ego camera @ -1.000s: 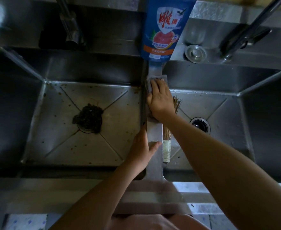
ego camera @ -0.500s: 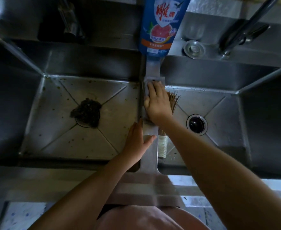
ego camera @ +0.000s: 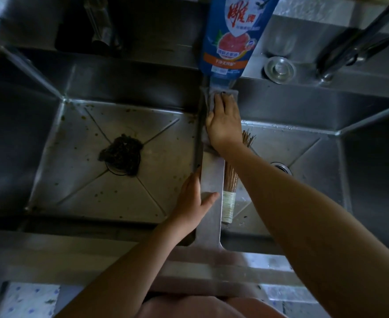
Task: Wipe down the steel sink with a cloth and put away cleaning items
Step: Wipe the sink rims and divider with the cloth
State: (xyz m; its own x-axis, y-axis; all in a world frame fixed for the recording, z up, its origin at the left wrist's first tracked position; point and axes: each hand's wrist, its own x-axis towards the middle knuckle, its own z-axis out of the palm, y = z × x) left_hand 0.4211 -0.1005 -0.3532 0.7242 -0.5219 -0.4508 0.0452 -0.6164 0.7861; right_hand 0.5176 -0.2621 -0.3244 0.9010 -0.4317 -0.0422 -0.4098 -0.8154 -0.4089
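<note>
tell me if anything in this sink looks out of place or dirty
Yes. A dark clump of debris sits over the drain of the left basin, whose floor is scattered with brown specks. A bamboo brush lies loose in the right basin beside the divider, not put away.

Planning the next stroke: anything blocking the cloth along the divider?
Yes. The detergent bottle stands just beyond the cloth at the far end of the divider; the left hand rests on its near stretch.

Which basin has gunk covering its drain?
The left basin: a dark clump sits at its centre; the right basin has a bare drain.
</note>
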